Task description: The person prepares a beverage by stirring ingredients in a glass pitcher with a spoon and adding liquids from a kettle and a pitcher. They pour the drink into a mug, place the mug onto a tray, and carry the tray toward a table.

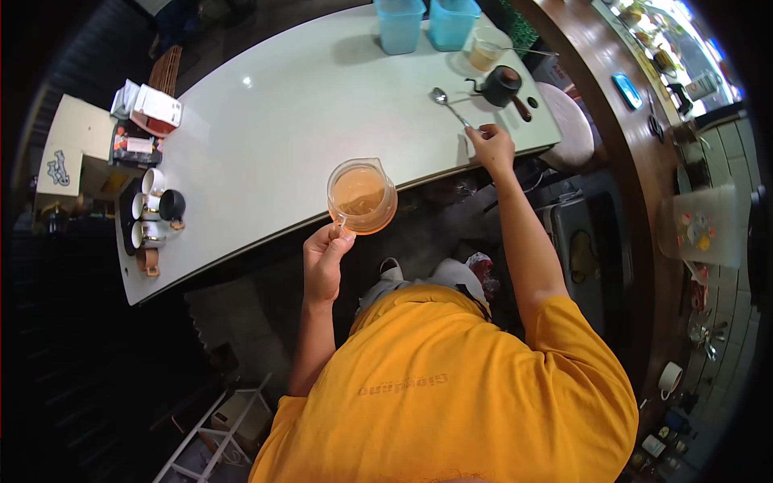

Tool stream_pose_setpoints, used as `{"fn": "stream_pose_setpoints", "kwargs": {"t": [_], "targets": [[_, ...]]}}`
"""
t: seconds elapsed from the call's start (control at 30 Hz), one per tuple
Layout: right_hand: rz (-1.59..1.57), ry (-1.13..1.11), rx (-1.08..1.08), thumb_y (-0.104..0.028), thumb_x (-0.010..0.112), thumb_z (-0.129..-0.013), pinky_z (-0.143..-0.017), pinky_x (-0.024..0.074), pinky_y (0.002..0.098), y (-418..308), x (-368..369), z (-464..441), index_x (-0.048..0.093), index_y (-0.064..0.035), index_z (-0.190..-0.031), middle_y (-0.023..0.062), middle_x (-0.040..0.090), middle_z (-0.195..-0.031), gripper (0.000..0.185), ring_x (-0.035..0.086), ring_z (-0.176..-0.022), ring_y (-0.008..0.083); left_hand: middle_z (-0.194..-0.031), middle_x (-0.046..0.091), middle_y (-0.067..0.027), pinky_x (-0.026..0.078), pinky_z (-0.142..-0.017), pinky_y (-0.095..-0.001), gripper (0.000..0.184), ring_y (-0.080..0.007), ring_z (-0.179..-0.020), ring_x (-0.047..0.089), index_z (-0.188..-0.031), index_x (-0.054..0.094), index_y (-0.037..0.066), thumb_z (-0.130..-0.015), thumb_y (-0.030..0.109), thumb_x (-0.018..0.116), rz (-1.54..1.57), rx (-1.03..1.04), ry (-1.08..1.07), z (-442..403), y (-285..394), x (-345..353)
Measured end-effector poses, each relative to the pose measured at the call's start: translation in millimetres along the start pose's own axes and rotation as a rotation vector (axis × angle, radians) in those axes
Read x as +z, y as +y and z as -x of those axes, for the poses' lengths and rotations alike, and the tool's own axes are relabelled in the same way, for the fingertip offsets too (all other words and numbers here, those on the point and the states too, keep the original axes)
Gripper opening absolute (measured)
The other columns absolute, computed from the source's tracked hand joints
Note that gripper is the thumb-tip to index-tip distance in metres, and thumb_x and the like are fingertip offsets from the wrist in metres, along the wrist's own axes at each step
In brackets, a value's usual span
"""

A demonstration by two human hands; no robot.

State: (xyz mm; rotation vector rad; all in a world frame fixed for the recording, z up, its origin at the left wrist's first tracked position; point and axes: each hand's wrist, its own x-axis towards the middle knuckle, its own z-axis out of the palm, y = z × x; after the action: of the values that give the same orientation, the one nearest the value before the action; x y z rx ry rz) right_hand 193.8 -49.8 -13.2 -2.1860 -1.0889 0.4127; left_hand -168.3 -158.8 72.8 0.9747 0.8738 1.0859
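Note:
My left hand (324, 259) is closed on the handle of a clear glass pitcher (361, 196) with a spout. Milky brown liquid partly fills it, and it is held up over the near edge of the white table. My right hand (492, 148) pinches the handle end of a long metal spoon (451, 107) near the table's right end. The spoon's bowl points away from me, toward the far side. Just beyond that hand stands a small black gooseneck kettle (501, 85) with a brown handle.
Two blue plastic containers (400, 28) stand at the table's far edge, beside a clear cup (486, 50) of pale liquid. White cups (151, 208) and small boxes (153, 109) are at the left end. A round stool (565, 121) sits by the right corner. A wooden counter (600, 72) runs along the right.

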Motion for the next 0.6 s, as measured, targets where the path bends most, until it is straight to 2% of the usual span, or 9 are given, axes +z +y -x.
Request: {"fn": "stream_pose_setpoints", "kwargs": {"t": [0.03,0.2,0.3,0.37,0.4,0.47,0.5,0.53,0.6], "targets": [[0.025,-0.016,0.035,-0.043,0.073,-0.073,-0.078,0.0508,0.0381,-3,4,-3,0.068,-0.0026,-0.098,0.0142,0.069,-0.087,0.048,0.067,-0.085,0.0300,-0.068,0.046,0.0014,0.031,-0.064,-0.0236,0.014,-0.0092,-0.066,0.039,-0.068,0.052,0.006,-0.082,0.005,0.054,-0.011,-0.010,0.011,1,0,-10],[0.133,-0.121,0.169,-0.044,0.073,-0.073,-0.078,0.0507,0.0390,-9,13,-17,0.067,-0.0038,-0.089,0.0147,0.069,-0.088,0.044,0.066,-0.086,0.0307,-0.068,0.045,0.0012,0.031,-0.064,-0.0235,0.014,-0.0090,-0.067,0.039,-0.069,0.051,0.007,-0.083,0.004,0.052,-0.014,-0.034,0.102,-11,1,-33],[0.158,-0.214,0.163,-0.043,0.071,-0.075,-0.078,0.0505,0.0400,-9,9,-20,0.066,-0.0036,-0.086,0.0166,0.069,-0.088,0.041,0.066,-0.086,0.0332,-0.066,0.042,0.0075,0.028,-0.060,-0.0219,0.019,-0.0036,-0.063,0.033,-0.066,0.053,0.008,-0.084,0.005,0.054,-0.015,-0.007,0.138,-30,-4,-32],[0.246,-0.185,-0.009,-0.036,0.067,-0.081,-0.075,0.0501,0.0413,-12,7,-17,0.065,-0.0027,-0.086,0.0184,0.067,-0.083,0.033,0.065,-0.081,0.0355,-0.066,0.042,0.0068,0.028,-0.060,-0.0222,0.019,-0.0042,-0.062,0.033,-0.065,0.051,0.008,-0.084,0.005,0.053,-0.009,-0.004,0.180,-45,-9,-27],[0.246,-0.190,-0.009,-0.036,0.067,-0.081,-0.075,0.0501,0.0413,-14,5,-15,0.065,-0.0027,-0.086,0.0184,0.067,-0.083,0.033,0.065,-0.081,0.0355,-0.066,0.042,0.0068,0.028,-0.060,-0.0222,0.019,-0.0042,-0.062,0.033,-0.065,0.051,0.008,-0.084,0.005,0.053,-0.010,-0.007,0.183,-52,-12,-24],[0.117,-0.010,-0.288,-0.026,0.062,-0.087,-0.070,0.0489,0.0432,-24,-2,-11,0.063,-0.0012,-0.085,0.0189,0.064,-0.077,0.025,0.063,-0.076,0.0371,-0.065,0.041,0.0060,0.028,-0.059,-0.0224,0.021,-0.0048,-0.061,0.033,-0.064,0.048,0.009,-0.084,0.005,0.053,0.003,-0.016,0.178,-69,-17,-22],[0.066,0.066,-0.342,-0.019,0.062,-0.088,-0.063,0.0477,0.0418,-33,-8,-9,0.061,-0.0004,-0.084,0.0181,0.062,-0.072,0.019,0.062,-0.067,0.0349,-0.065,0.041,0.0060,0.028,-0.059,-0.0224,0.021,-0.0048,-0.061,0.033,-0.064,0.048,0.009,-0.084,0.005,0.053,-0.007,-0.013,0.185,-78,-20,-21],[0.056,0.060,-0.341,-0.019,0.062,-0.088,-0.063,0.0477,0.0418,-39,-11,-9,0.061,-0.0004,-0.084,0.0181,0.062,-0.072,0.019,0.062,-0.067,0.0349,-0.065,0.041,0.0054,0.028,-0.060,-0.0225,0.021,-0.0052,-0.062,0.033,-0.064,0.048,0.009,-0.084,0.005,0.053,0.007,-0.021,0.182,-85,-25,-20],[-0.159,0.227,-0.391,-0.014,0.064,-0.086,-0.058,0.0472,0.0349,-48,-18,-10,0.061,-0.0007,-0.083,0.0166,0.062,-0.070,0.014,0.061,-0.060,0.0284,-0.065,0.041,0.0048,0.028,-0.060,-0.0225,0.021,-0.0056,-0.062,0.034,-0.064,0.047,0.009,-0.084,0.006,0.054,0.015,-0.031,0.180,-99,-29,-13]]}}
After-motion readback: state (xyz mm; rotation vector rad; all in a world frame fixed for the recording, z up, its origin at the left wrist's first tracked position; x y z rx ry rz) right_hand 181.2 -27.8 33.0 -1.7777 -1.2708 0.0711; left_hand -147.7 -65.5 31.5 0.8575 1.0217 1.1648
